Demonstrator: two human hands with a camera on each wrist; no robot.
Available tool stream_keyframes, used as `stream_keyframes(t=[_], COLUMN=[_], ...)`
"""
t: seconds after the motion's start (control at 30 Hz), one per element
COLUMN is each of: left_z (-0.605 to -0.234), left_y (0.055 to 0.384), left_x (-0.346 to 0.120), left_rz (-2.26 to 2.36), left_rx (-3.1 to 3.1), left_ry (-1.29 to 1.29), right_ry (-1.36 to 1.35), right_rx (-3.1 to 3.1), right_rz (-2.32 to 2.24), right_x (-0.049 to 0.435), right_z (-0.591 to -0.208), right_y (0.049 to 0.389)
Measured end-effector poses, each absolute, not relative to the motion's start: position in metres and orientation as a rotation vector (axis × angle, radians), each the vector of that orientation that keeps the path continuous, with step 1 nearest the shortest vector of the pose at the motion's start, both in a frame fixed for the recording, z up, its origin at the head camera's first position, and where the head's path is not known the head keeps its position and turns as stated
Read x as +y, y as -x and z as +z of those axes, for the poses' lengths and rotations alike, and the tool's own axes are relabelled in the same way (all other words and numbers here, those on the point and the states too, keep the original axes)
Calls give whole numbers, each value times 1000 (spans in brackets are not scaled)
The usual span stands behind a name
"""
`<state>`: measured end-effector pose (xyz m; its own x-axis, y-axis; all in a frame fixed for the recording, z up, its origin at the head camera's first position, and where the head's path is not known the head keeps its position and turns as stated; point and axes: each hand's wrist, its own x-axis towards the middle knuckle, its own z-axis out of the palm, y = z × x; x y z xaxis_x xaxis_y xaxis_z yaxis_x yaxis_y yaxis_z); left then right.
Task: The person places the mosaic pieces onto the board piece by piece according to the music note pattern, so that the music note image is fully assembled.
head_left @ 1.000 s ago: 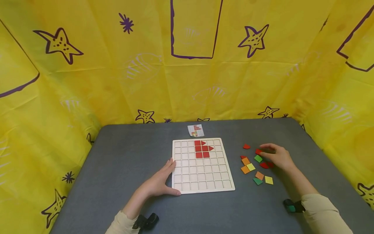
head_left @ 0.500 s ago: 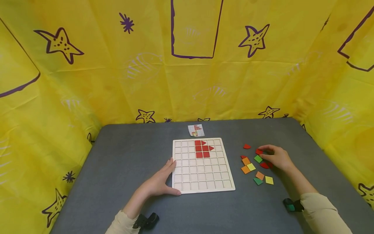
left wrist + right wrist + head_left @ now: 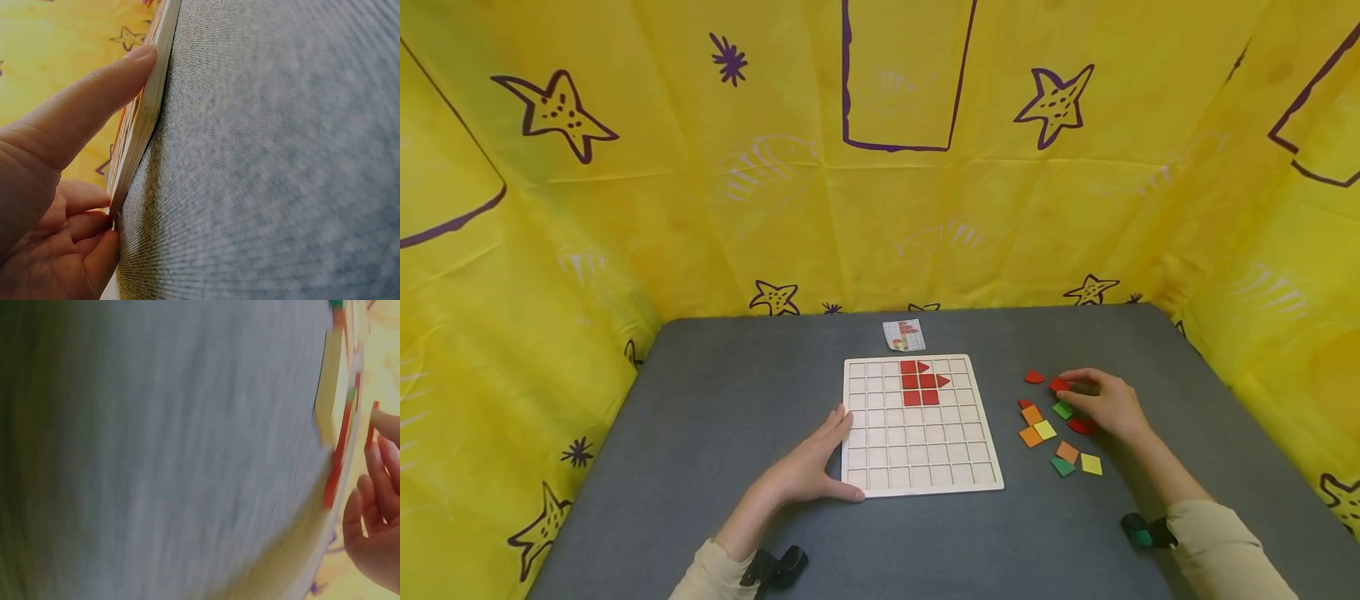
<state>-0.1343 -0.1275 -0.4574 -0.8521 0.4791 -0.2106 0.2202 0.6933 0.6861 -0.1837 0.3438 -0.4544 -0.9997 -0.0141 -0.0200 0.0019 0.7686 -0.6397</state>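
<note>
No legible writing anywhere — no words, numbers, labels or brands to read

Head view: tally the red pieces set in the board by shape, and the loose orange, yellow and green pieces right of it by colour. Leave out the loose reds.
Red squares on the board: 5
Red triangles on the board: 2
Loose orange pieces: 3
Loose yellow pieces: 2
Loose green pieces: 2
Total: 14

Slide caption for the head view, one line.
Left hand touches the grid board while the right hand pinches a red piece.
</note>
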Motion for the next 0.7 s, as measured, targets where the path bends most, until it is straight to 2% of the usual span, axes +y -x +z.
stream_keyframes(t=[0.4, 0.7], left_z=[-456, -456], left_y=[134, 134], left_x=[-127, -128], left_rz=[949, 950], left_rx=[2525, 2523], left_ry=[-536, -528], right_ry=[60, 356], right_rx=[2719, 2783], right_rz=[-1388, -1259], right_x=[274, 226], right_z=[-453, -460], right_y=[188, 198])
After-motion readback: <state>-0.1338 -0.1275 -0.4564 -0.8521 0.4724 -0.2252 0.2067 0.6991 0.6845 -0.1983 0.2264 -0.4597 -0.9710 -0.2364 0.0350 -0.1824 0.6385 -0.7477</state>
